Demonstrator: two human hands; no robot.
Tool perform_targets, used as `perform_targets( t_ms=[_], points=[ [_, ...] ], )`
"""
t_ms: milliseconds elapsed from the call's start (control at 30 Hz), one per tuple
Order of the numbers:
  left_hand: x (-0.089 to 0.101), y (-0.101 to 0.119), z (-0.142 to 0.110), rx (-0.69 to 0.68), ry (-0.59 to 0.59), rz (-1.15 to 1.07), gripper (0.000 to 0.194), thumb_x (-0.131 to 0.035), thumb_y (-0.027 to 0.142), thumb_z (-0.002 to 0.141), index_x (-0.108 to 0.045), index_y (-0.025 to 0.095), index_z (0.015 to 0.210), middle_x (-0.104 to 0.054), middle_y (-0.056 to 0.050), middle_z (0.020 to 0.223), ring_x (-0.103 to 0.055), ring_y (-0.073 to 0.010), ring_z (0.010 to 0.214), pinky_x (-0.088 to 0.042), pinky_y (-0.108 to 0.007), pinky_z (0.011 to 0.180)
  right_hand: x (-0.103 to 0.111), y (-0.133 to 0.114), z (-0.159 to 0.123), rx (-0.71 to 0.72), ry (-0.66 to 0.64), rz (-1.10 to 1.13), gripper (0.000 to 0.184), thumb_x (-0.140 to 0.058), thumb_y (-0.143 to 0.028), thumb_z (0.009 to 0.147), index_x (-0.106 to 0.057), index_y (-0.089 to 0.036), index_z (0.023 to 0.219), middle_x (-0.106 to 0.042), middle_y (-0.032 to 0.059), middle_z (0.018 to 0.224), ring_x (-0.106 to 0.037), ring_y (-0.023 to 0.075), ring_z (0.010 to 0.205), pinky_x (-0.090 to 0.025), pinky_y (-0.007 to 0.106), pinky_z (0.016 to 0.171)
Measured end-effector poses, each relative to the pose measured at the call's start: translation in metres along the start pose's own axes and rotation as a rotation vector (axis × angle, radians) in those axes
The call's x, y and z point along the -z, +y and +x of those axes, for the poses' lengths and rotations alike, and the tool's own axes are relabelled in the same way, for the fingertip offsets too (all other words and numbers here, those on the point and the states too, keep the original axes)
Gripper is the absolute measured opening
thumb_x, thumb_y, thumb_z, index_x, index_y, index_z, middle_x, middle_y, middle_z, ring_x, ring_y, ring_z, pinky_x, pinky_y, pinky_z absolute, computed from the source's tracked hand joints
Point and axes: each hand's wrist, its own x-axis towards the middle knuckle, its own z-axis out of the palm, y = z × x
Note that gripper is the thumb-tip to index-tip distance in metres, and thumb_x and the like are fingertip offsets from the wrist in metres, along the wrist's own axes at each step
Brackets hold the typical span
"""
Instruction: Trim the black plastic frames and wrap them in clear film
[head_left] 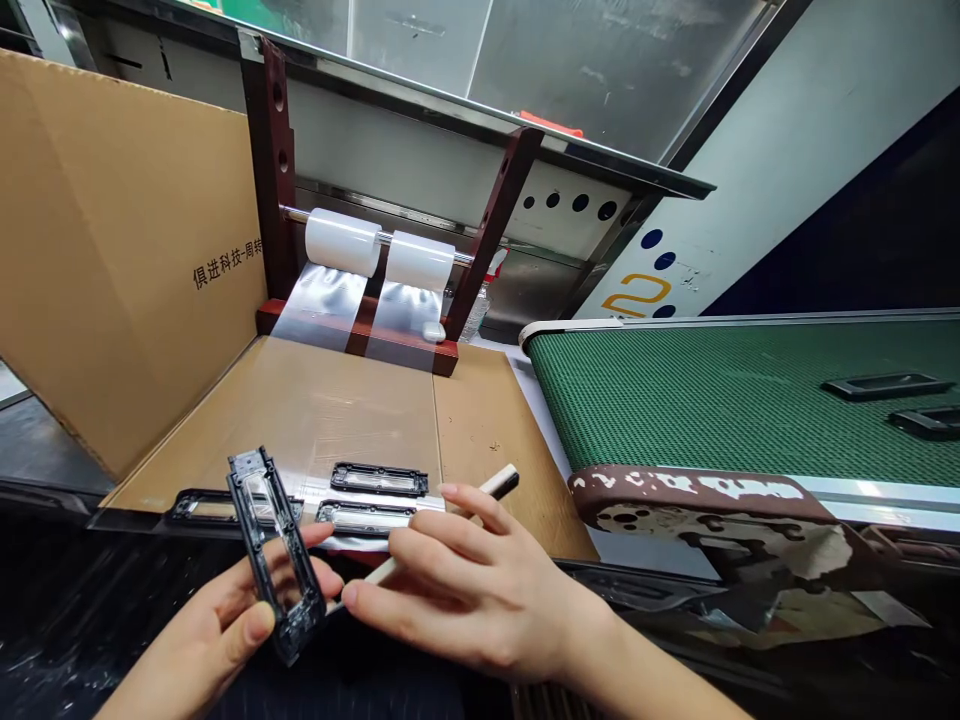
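My left hand [221, 630] grips a narrow black plastic frame [300, 622], held tilted up above the table edge, with thumb on one side and fingers behind. A clear strip shows inside the frame. My right hand [480, 585] is closed round a slim white pen-shaped tool [501, 482] with a dark end pointing up and right. The tool's lower end comes close to the frame's lower side; I cannot tell whether it touches. Beyond my hands, two similar black frames [380, 478] lie on clear film, and another black frame [202, 505] lies to the left, partly covered by the held one.
Cardboard [480, 420] covers the worktop, and a tall cardboard panel [135, 250] stands at left. Two film rolls [343, 242] hang on a dark red rack [360, 335], film drawn toward me. At right, a green conveyor belt [712, 400] carries two black parts [889, 386].
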Motion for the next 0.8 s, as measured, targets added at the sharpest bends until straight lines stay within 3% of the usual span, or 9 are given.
perform_targets(
  t_ms=[167, 300, 433, 500, 667, 800],
  points=[
    [-0.009, 0.006, -0.002, 0.023, -0.002, -0.052, 0.068, -0.085, 0.071, 0.054, -0.078, 0.035, 0.111, -0.074, -0.002, 0.127, -0.072, -0.031, 0.109, -0.056, -0.028, 0.093, -0.003, -0.001, -0.002, -0.006, 0.046, 0.007, 0.02, -0.063, -0.018, 0.1, -0.075, -0.031, 0.109, -0.072, -0.0072, 0.088, -0.063, 0.0071, 0.086, -0.038, 0.025, 0.105],
    [-0.014, 0.011, -0.005, 0.066, -0.002, -0.13, 0.063, -0.087, 0.069, 0.05, -0.08, 0.036, 0.103, -0.082, -0.003, 0.098, -0.075, -0.029, 0.099, -0.057, -0.028, 0.089, -0.009, -0.005, -0.005, -0.045, 0.098, 0.028, 0.02, -0.062, -0.018, 0.1, -0.075, -0.029, 0.111, -0.07, -0.0054, 0.083, -0.06, 0.0083, 0.077, -0.044, 0.024, 0.082],
    [-0.013, 0.011, -0.005, 0.071, 0.026, -0.106, 0.065, -0.088, 0.07, 0.049, -0.08, 0.034, 0.102, -0.082, -0.006, 0.096, -0.074, -0.0343, 0.102, -0.055, -0.039, 0.096, -0.016, -0.009, -0.016, -0.152, 0.158, 0.054, 0.023, -0.058, -0.018, 0.102, -0.076, -0.03, 0.109, -0.066, -0.0029, 0.083, -0.059, 0.0102, 0.079, -0.045, 0.026, 0.077],
    [-0.012, 0.01, -0.004, 0.064, 0.04, -0.08, 0.068, -0.087, 0.072, 0.047, -0.08, 0.033, 0.103, -0.082, -0.008, 0.099, -0.073, -0.0375, 0.101, -0.053, -0.046, 0.099, -0.024, -0.004, -0.028, -0.251, 0.206, 0.039, 0.027, -0.057, -0.015, 0.101, -0.077, -0.033, 0.106, -0.065, -0.0013, 0.085, -0.06, 0.0118, 0.082, -0.046, 0.026, 0.078],
    [-0.014, 0.012, -0.003, 0.018, 0.052, -0.036, 0.066, -0.085, 0.074, 0.048, -0.08, 0.036, 0.102, -0.082, -0.008, 0.096, -0.073, -0.0374, 0.099, -0.047, -0.052, 0.106, -0.053, 0.039, -0.078, -0.732, 0.163, -0.052, 0.028, -0.049, -0.029, 0.104, -0.076, -0.028, 0.112, -0.066, 0.0052, 0.091, -0.063, 0.018, 0.082, -0.052, 0.031, 0.074],
    [-0.013, 0.01, -0.002, -0.043, 0.065, 0.011, 0.061, -0.084, 0.074, 0.051, -0.08, 0.038, 0.101, -0.081, -0.008, 0.1, -0.071, -0.0394, 0.104, -0.035, -0.062, 0.113, -0.071, 0.063, -0.108, -0.812, 0.128, -0.068, 0.034, -0.047, -0.037, 0.104, -0.075, -0.02, 0.11, -0.065, 0.0079, 0.087, -0.062, 0.0216, 0.081, -0.053, 0.036, 0.073]
  ],
)
